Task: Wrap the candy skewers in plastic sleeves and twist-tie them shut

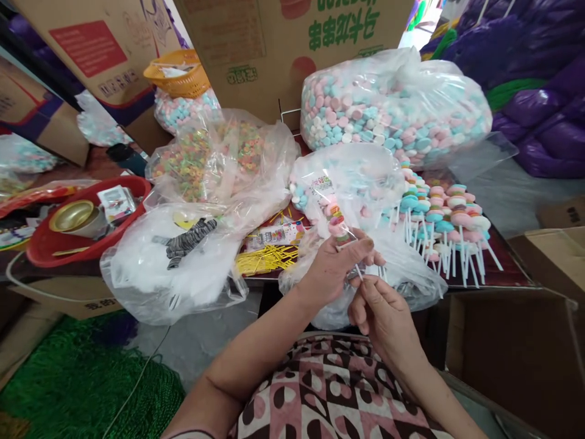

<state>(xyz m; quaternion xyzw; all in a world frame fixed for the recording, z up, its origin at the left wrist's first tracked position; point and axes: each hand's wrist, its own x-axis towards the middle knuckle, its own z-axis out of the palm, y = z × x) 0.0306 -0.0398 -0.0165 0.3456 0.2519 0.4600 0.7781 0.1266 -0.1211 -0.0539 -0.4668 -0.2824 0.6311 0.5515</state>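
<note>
My left hand is closed around a marshmallow stick, with pink pieces and colored layers showing above the fingers. A clear printed wrapper appears to cover its top. Below, my right hand pinches the lower end of the white stick between thumb and fingers. Beneath both hands lies a clear plastic bag. To the right, a pile of marshmallow sticks rests at the table edge, white sticks pointing toward me. Yellow twist ties lie to the left of my left hand.
Large bags of pastel marshmallows and a bag of colorful gummy rings stand behind. At left are a bag of white sticks and a red basin holding bowls. An open carton sits low at right.
</note>
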